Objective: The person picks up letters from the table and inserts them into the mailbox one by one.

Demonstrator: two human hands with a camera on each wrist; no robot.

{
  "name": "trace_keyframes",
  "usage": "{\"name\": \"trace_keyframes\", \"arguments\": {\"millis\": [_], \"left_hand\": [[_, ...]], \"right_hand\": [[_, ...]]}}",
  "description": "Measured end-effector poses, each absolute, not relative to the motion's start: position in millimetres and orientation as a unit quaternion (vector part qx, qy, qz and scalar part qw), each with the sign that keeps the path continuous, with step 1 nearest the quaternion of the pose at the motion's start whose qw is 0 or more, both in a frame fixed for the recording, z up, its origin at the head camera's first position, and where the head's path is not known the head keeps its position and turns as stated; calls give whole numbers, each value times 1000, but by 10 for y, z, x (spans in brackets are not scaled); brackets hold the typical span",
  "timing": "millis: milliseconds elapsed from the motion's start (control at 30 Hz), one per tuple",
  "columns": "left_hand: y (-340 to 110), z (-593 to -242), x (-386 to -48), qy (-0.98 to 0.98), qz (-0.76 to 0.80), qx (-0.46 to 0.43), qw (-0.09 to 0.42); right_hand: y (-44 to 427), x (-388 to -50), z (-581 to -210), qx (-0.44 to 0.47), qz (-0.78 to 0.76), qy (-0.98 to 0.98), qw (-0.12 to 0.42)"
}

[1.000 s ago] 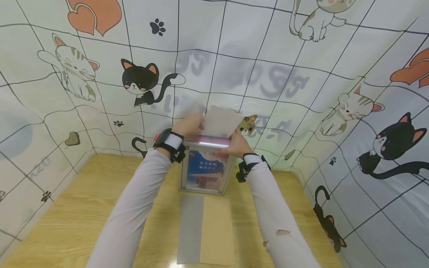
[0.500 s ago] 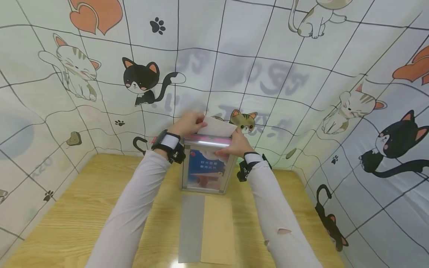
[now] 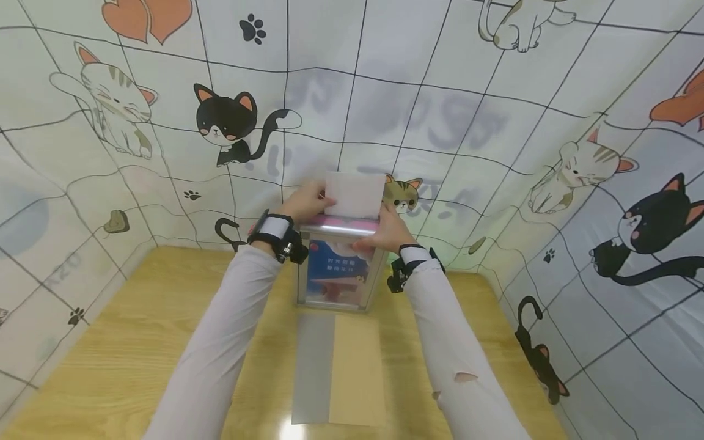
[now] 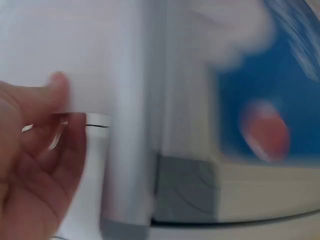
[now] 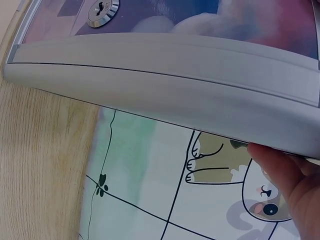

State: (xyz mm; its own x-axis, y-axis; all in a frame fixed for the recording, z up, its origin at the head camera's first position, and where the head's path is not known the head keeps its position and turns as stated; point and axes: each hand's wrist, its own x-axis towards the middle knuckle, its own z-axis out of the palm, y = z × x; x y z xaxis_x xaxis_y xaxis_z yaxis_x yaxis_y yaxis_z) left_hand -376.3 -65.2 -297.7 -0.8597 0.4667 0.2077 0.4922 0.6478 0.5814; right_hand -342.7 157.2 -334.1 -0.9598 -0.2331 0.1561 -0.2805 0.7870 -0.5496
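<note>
A box (image 3: 337,272) with a silver metal frame, a blue picture panel and white printed characters stands upright on the table, against the printed cloth. A key lock (image 5: 103,11) shows on one of its faces in the right wrist view. Above its top edge stands a white sheet of paper (image 3: 356,194), its lower part hidden behind that edge. My left hand (image 3: 304,201) pinches the paper's left side between thumb and fingers. With my right hand (image 3: 392,233) I grip the box's upper right corner, thumb on the front; most of those fingers are hidden.
In front of the box a flat grey and tan board (image 3: 339,370) lies on the wooden table (image 3: 165,330). White cloth (image 3: 440,55) printed with cats and grid lines rises behind and on both sides.
The paper was tilted, then dipped lower behind the box's top edge, and now stands straighter and higher. My left hand has moved slightly with it; the right hand keeps its place.
</note>
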Motion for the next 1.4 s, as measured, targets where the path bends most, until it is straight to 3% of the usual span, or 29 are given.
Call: {"name": "trace_keyframes", "arguments": {"millis": [300,533,767,1033,1400], "left_hand": [[-657,-2761,-3766,-914,-291,-283,17],[-599,-2804,-3767,-930,-278,-239,21],[-605,-2850,-3765,-925,-278,-257,31],[-622,-2877,-3812,-930,-297,-218,-5],[-609,-2894,-3787,-934,-253,-253,-18]], "right_hand": [[1557,-3499,-3198,140,304,-940,60],[1580,-3459,-3206,135,291,-945,56],[1590,-3455,-3263,137,294,-945,51],[1546,-3420,-3282,121,278,-952,37],[1538,-3347,-3303,129,327,-935,37]]}}
